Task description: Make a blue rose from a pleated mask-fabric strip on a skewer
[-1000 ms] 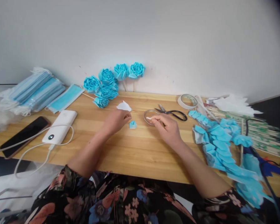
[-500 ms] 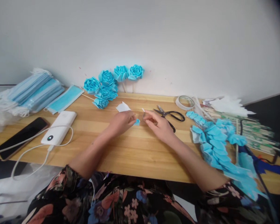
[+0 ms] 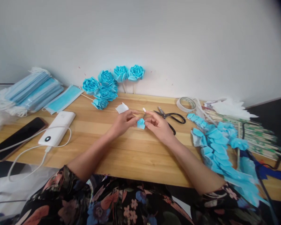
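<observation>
My left hand and my right hand meet above the middle of the wooden table. Between their fingertips they pinch a small folded blue piece. A short white strip sticks up from my right forefinger. Right behind my right hand lies a thin ring of tape, partly hidden. A white scrap lies just beyond my left hand.
Blue roses on sticks lean on the wall. Black scissors and a tape roll lie to the right, then a pile of folded blue pieces. On the left are stacked masks, a power bank and a phone.
The blue piece lay on the table a second ago; my left hand picked it up, and my right hand came across from the tape ring to pinch it too.
</observation>
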`<state>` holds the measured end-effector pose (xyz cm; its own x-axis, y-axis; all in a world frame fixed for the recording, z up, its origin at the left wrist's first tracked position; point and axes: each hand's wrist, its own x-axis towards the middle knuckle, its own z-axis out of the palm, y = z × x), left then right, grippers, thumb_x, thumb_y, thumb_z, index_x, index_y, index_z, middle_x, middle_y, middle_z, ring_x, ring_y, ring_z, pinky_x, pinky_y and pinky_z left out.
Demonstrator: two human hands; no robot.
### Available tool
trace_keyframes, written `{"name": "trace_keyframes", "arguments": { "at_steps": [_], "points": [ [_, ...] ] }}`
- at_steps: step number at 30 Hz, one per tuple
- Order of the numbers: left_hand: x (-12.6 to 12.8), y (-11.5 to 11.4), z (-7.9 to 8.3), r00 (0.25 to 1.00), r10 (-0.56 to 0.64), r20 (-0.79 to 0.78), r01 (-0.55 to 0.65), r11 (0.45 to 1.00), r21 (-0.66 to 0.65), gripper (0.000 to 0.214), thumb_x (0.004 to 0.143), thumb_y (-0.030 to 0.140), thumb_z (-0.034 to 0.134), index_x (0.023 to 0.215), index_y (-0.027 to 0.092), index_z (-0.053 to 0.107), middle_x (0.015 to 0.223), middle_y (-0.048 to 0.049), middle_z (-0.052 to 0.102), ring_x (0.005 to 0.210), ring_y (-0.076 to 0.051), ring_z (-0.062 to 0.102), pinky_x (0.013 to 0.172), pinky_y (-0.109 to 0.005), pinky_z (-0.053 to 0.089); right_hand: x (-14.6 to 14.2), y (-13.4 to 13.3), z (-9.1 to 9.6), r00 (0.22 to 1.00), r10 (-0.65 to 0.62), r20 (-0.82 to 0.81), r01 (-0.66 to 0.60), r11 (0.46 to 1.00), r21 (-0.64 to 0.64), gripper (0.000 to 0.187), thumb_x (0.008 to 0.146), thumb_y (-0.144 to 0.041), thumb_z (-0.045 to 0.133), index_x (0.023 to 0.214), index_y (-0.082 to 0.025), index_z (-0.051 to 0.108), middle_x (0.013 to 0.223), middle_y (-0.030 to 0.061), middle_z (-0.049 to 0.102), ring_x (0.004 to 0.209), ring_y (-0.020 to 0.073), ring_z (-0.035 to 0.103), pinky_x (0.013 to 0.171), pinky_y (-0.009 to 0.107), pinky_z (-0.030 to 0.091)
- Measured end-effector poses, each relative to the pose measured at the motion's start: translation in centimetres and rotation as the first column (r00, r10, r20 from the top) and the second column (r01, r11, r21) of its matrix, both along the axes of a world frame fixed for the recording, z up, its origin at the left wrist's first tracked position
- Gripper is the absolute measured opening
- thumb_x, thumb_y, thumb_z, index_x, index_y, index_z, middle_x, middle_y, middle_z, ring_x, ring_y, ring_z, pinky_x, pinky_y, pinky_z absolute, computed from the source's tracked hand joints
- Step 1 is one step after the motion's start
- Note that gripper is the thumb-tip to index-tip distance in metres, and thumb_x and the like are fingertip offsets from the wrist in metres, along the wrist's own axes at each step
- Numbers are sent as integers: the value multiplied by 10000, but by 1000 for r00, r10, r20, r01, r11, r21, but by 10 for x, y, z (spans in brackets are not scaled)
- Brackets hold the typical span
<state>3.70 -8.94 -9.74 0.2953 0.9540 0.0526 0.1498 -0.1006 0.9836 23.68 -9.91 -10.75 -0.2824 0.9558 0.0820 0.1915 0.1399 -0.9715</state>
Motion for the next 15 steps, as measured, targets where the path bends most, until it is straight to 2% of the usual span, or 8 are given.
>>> {"name": "trace_keyframes", "arguments": {
  "at_steps": [2,5,12,15],
  "points": [
    [1,1,-1,998,-59,31,61,995,-73,426,830,515,618,1031,139,639,610,3,617,555,-124,578,544,-235,440,0,-3,1,1000,-23,6,22,999,26,487,807,-281,611,1284,-207,551,864,21,720,720,154,661,687,301,536],
    [2,0,-2,990,-141,-15,138,984,-115,402,812,543,631,852,146,673,572,10,584,521,-109,536,516,-231,417,-2,-6,3,999,-39,27,38,997,60,487,808,-273,611,1287,-208,552,857,23,718,715,151,656,670,294,533],
    [2,-1,-3,996,-70,-46,64,991,-118,357,743,500,692,728,144,667,569,19,553,539,-89,473,523,-218,345,7,-10,11,991,-59,116,39,984,171,407,865,-295,596,1266,-226,579,884,14,717,772,150,677,723,302,551],
    [2,0,-2,998,-44,-51,38,993,-114,331,747,471,693,690,147,652,555,24,544,531,-84,462,522,-218,345,14,-11,21,977,-121,176,77,968,239,267,904,-335,568,1135,-221,641,881,23,714,777,154,677,673,278,535]
  ]
}}
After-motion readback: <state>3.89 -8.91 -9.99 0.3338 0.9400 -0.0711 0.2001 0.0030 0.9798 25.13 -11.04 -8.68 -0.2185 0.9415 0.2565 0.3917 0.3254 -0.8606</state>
